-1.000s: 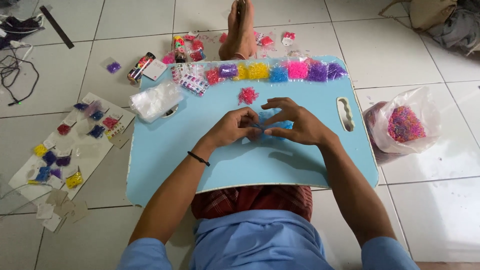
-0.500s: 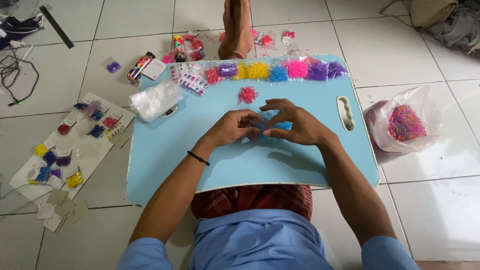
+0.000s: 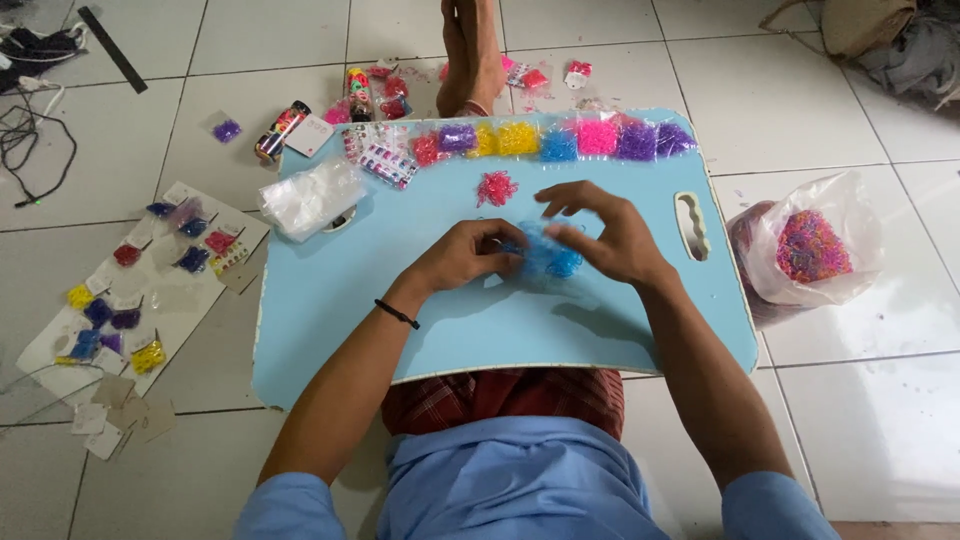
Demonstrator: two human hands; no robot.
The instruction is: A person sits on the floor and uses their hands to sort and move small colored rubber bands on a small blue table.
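Head view: my left hand (image 3: 468,255) and right hand (image 3: 600,232) pinch a small bag of blue rubber bands (image 3: 548,258) between fingertips, mid light-blue lap table (image 3: 330,300), below pink bands (image 3: 496,188).

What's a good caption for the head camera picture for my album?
Two hands, left hand and right hand, pinch a blue bag of rubber bands over a light-blue lap table.

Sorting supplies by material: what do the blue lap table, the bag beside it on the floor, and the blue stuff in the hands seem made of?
Lap table: looks like smooth matte plastic or laminated board, with an even sheen and a cut handle slot. Bag: thin clear plastic film, crinkled and see-through. Blue pile: probably tiny rubbery loops, translucent and glossy; too small to be sure.
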